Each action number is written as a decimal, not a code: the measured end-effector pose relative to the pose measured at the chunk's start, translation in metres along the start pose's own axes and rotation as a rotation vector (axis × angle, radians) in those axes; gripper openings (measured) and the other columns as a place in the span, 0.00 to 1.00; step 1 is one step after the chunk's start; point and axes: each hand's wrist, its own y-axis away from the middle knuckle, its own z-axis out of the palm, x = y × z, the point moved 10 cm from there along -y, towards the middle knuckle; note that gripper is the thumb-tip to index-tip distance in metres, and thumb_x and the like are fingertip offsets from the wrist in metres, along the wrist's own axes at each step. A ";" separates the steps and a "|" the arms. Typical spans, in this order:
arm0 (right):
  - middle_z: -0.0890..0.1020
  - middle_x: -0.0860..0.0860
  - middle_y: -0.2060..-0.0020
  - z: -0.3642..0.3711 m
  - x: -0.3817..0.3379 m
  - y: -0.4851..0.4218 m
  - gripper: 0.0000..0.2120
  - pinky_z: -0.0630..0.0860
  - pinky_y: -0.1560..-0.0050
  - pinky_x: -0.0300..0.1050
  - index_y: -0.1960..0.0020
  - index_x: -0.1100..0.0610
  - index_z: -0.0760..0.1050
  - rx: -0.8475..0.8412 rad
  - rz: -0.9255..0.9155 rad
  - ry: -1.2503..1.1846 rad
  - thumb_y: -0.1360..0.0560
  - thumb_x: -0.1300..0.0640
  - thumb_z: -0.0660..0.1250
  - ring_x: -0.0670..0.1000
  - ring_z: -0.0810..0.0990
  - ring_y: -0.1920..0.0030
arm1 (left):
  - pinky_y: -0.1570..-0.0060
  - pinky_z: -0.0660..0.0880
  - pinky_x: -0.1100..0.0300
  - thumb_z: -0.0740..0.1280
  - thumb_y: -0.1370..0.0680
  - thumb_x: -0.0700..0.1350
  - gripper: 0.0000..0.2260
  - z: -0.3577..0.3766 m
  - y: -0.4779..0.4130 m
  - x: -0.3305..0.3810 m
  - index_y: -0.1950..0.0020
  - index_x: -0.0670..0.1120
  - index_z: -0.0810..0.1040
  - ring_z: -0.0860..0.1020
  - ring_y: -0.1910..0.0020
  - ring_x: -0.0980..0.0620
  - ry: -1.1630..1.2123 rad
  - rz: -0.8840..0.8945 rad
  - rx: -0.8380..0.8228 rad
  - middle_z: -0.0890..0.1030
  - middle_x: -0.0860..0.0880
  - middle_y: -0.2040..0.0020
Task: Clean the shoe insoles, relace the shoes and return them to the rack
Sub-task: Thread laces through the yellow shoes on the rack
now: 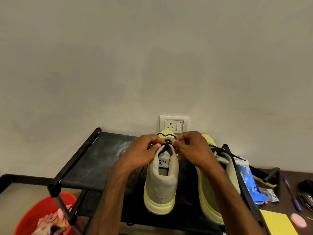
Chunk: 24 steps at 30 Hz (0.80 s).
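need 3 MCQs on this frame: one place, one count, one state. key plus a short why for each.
1. Where is the red bucket?
A. on top of the rack
B. right of the rack
C. low, left of the rack

2. How many shoes stand on the rack?
A. one
B. two
C. three

3. What are the two hands doing?
A. pinching the black lace
B. lying flat on the rack
C. hanging idle

Key:
1 C: the bucket shows in the lower left corner, below the rack's left post.
2 B: the left shoe and the right shoe stand side by side, heels toward the camera.
3 A: the left hand and the right hand meet at the left shoe's top, fingertips closed on the lace.
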 end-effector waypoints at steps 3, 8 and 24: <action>0.86 0.51 0.64 -0.006 0.005 0.001 0.05 0.80 0.67 0.36 0.51 0.58 0.82 0.014 0.048 -0.107 0.19 0.57 0.70 0.46 0.86 0.65 | 0.41 0.78 0.57 0.69 0.19 0.49 0.17 -0.010 0.002 -0.005 0.30 0.55 0.74 0.80 0.43 0.57 0.089 -0.012 -0.012 0.80 0.57 0.39; 0.86 0.54 0.62 -0.017 -0.001 0.008 0.04 0.82 0.66 0.39 0.50 0.58 0.83 0.104 0.033 -0.203 0.20 0.57 0.71 0.48 0.86 0.65 | 0.48 0.82 0.57 0.72 0.21 0.47 0.10 -0.018 0.013 -0.011 0.40 0.55 0.82 0.84 0.53 0.57 0.102 -0.004 0.026 0.85 0.57 0.51; 0.87 0.59 0.61 -0.022 0.004 0.034 0.11 0.85 0.59 0.45 0.41 0.65 0.76 0.150 0.110 -0.535 0.15 0.57 0.60 0.55 0.88 0.60 | 0.48 0.82 0.50 0.62 0.15 0.45 0.10 -0.016 0.026 -0.037 0.48 0.42 0.80 0.87 0.57 0.50 0.535 -0.140 0.281 0.87 0.48 0.58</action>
